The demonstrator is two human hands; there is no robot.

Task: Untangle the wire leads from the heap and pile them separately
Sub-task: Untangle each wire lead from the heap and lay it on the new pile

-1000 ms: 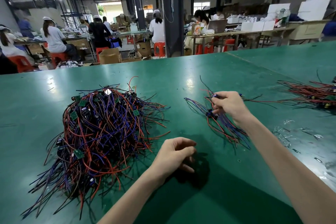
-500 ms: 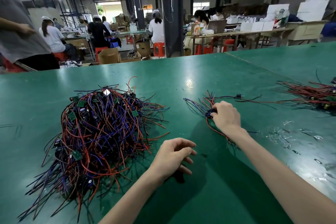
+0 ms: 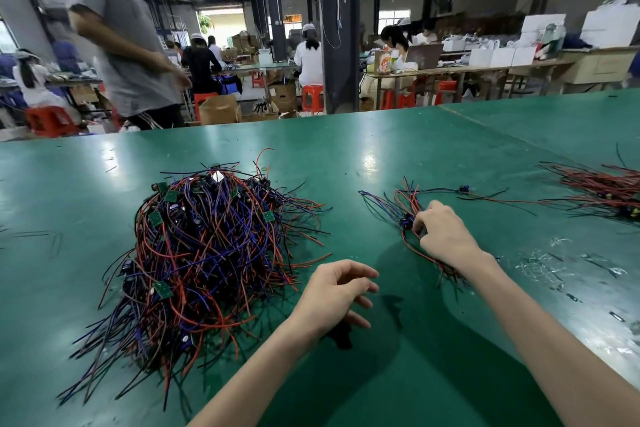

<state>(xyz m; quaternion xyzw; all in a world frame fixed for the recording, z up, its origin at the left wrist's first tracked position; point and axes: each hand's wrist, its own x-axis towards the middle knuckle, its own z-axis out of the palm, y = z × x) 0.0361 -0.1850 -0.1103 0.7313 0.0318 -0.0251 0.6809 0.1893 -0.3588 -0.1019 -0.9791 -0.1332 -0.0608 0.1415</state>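
One heap (image 3: pixel 207 253), small pile (image 3: pixel 406 206) apart, left hand (image 3: pixel 332 295) between, right hand (image 3: pixel 443 236) pinching it

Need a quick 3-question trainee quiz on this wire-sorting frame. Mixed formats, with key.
1. Fill in: the small circuit boards scattered through the heap are ___ in colour.
2. True or false: the left hand hovers beside the heap and holds nothing.
3. The right hand has its fingers curled on: A) the heap; B) the small pile to the right of the heap; C) nothing.

Key: 1 green; 2 true; 3 B.
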